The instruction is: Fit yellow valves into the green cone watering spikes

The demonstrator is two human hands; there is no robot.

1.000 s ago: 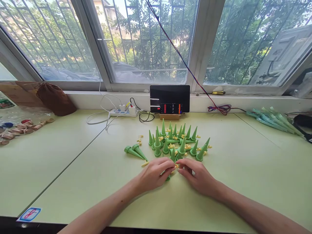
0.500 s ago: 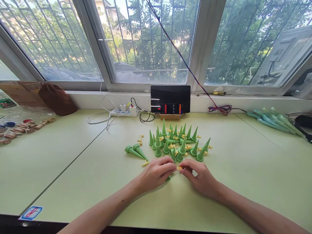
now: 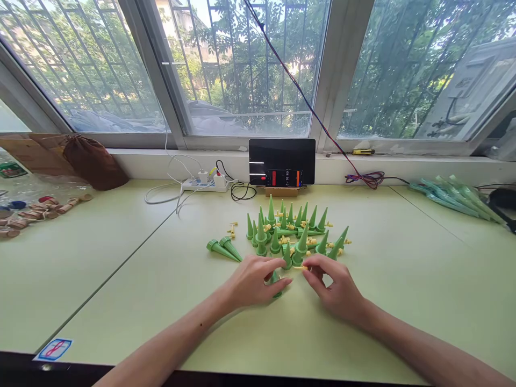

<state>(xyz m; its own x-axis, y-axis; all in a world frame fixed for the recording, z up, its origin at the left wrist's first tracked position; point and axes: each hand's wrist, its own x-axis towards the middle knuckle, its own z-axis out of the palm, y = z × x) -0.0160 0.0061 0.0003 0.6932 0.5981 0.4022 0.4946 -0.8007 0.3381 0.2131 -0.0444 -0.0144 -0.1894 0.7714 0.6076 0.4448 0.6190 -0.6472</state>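
My left hand [image 3: 255, 281] is closed round a green plastic cone [image 3: 274, 278] that lies low on the pale green table [image 3: 121, 279]. My right hand [image 3: 335, 285] pinches a small yellow piece [image 3: 300, 267] between thumb and forefinger, a short way right of the cone and apart from it. Just beyond both hands stands a cluster of several upright green cones [image 3: 294, 232] with small yellow pieces scattered among them. Two more green cones [image 3: 223, 249] lie on their sides to the left of my left hand.
A dark screen [image 3: 282, 159] and a phone on a wooden stand [image 3: 283, 179] stand at the window sill, with a power strip [image 3: 203, 185] and cables left of them. A brown pouch [image 3: 93, 161] and wooden pieces [image 3: 38, 209] lie far left; green bundles [image 3: 455, 198] far right.
My right hand has drawn the yellow piece up and to the right, away from the cone. My left hand has shifted slightly, keeping its hold on the cone.
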